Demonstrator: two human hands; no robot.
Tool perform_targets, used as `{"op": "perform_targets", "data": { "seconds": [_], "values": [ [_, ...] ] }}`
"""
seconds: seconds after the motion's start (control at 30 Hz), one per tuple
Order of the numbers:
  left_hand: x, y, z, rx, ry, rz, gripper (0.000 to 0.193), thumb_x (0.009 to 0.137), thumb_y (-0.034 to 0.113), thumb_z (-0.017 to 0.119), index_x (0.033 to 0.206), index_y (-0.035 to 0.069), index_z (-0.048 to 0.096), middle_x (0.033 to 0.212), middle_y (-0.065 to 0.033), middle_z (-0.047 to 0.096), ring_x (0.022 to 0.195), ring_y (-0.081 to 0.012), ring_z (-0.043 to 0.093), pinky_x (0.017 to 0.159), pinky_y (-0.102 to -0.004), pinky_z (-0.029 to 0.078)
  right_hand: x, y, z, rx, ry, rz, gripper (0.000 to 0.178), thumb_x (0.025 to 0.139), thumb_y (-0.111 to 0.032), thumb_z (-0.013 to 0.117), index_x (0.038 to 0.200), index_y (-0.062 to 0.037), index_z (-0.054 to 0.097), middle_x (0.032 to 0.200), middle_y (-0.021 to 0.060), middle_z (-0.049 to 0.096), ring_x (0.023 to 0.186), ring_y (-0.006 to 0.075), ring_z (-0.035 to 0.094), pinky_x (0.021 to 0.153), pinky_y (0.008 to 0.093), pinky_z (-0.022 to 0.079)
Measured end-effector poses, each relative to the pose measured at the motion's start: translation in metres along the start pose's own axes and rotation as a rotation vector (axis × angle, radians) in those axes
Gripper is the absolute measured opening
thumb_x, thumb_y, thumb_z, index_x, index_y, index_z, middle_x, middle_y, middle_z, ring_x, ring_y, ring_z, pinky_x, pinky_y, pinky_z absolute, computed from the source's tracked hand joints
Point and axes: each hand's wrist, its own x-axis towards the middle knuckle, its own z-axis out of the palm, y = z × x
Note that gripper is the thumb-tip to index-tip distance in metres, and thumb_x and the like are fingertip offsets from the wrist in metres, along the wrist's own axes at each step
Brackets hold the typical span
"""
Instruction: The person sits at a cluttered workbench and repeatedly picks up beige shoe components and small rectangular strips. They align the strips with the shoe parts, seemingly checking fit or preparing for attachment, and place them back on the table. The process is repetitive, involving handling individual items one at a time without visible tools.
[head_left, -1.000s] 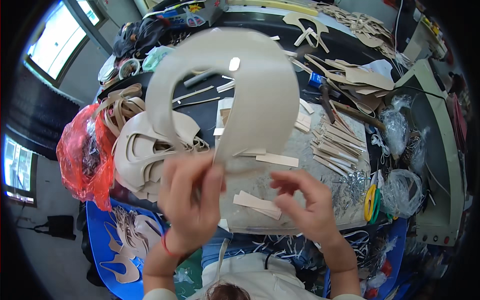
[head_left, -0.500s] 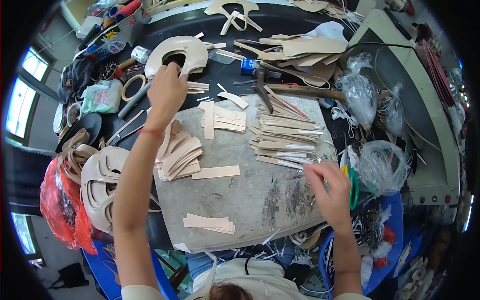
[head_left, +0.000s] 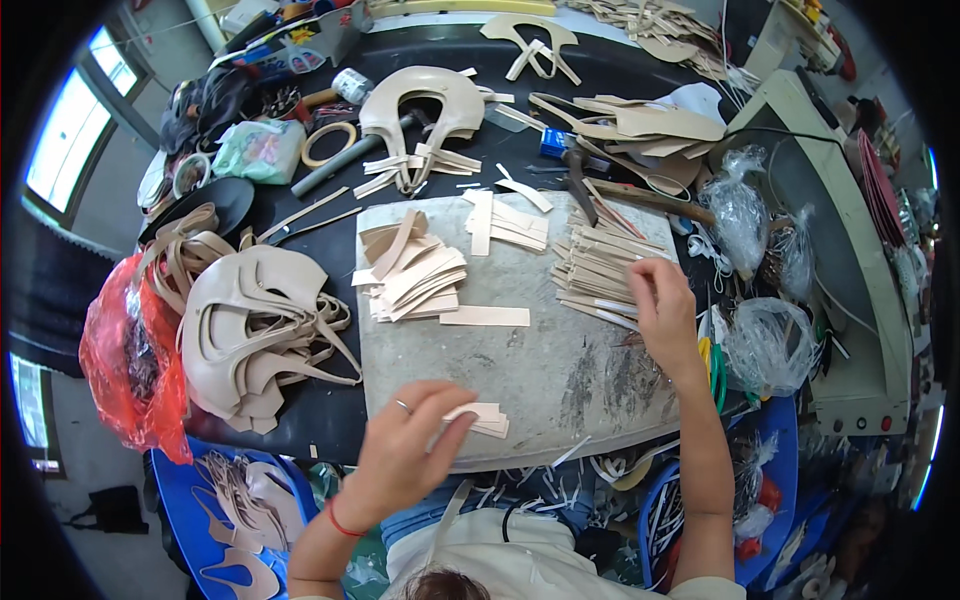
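With the curved piece released far off, likely freeing the work, the left hand nears the near strips, fingers apart; I cannot tell the right hand's grip.

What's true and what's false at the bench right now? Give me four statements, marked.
1. The right hand is at the stack of narrow strips. True.
2. The red bag lies right of the grey board. False: the red bag is left of the grey board.
3. The left hand is by the short pale pieces. True.
4. The tape roll is on the grey board. False: the tape roll lies beyond it, to the left.
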Motion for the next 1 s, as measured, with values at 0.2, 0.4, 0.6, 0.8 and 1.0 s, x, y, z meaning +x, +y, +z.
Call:
{"op": "perform_targets", "data": {
  "seconds": [0.2, 0.4, 0.6, 0.8, 1.0],
  "values": [
    [-0.022, 0.003, 0.033, -0.455, -0.039, -0.252, 0.018, 0.086, 0.005, 0.064, 0.103, 0.000, 0.063, 0.097, -0.0114, 0.065, 0.085, -0.0183, 0.065, 0.071, -0.0281, 0.051, -0.039, -0.092, 0.002, 0.296, -0.142, -0.104, 0.018, 0.079, 0.005, 0.063, 0.094, -0.0030, 0.059, 0.087, 0.0132, 0.060, 0.079, 0.0296, 0.059, 0.068, 0.0359, 0.048],
    [-0.007, -0.003, 0.025, -0.939, 0.088, -0.532, 0.023, 0.097, 0.014, 0.050, 0.104, -0.004, 0.062, 0.086, -0.0083, 0.065, 0.075, -0.0111, 0.063, 0.067, -0.0241, 0.052, -0.047, -0.126, 0.015, 0.557, -0.271, -0.256, 0.026, 0.074, 0.001, 0.070, 0.098, -0.0042, 0.061, 0.091, 0.0117, 0.062, 0.080, 0.0300, 0.059, 0.073, 0.0360, 0.048],
    [0.086, -0.038, -0.062, -0.426, 0.134, -0.300, 0.033, 0.100, 0.022, 0.042, 0.096, -0.004, 0.062, 0.082, -0.0075, 0.065, 0.073, -0.0107, 0.060, 0.066, -0.0248, 0.050, 0.103, -0.061, 0.052, 0.219, -0.270, -0.309, 0.028, 0.078, -0.012, 0.070, 0.103, -0.0008, 0.063, 0.096, 0.0140, 0.064, 0.085, 0.0274, 0.062, 0.073, 0.0355, 0.050],
    [0.248, -0.139, -0.057, -0.060, -0.116, -0.226, 0.039, 0.095, 0.031, 0.046, 0.089, -0.001, 0.066, 0.078, -0.0159, 0.064, 0.071, -0.0263, 0.062, 0.063, -0.0377, 0.048, 0.260, 0.022, 0.173, -0.245, -0.129, -0.270, 0.029, 0.079, -0.008, 0.062, 0.107, -0.0030, 0.058, 0.102, 0.0171, 0.060, 0.096, 0.0350, 0.057, 0.081, 0.0429, 0.048],
    [0.281, -0.198, -0.051, 0.469, -0.132, 0.100, 0.037, 0.094, 0.026, 0.045, 0.077, -0.002, 0.062, 0.072, -0.0207, 0.062, 0.073, -0.0377, 0.060, 0.069, -0.0464, 0.045, 0.297, 0.053, 0.239, -0.390, -0.034, -0.649, 0.013, 0.081, -0.010, 0.052, 0.091, -0.0056, 0.059, 0.083, 0.0091, 0.056, 0.084, 0.0262, 0.055, 0.072, 0.0379, 0.047]
  ]
}}
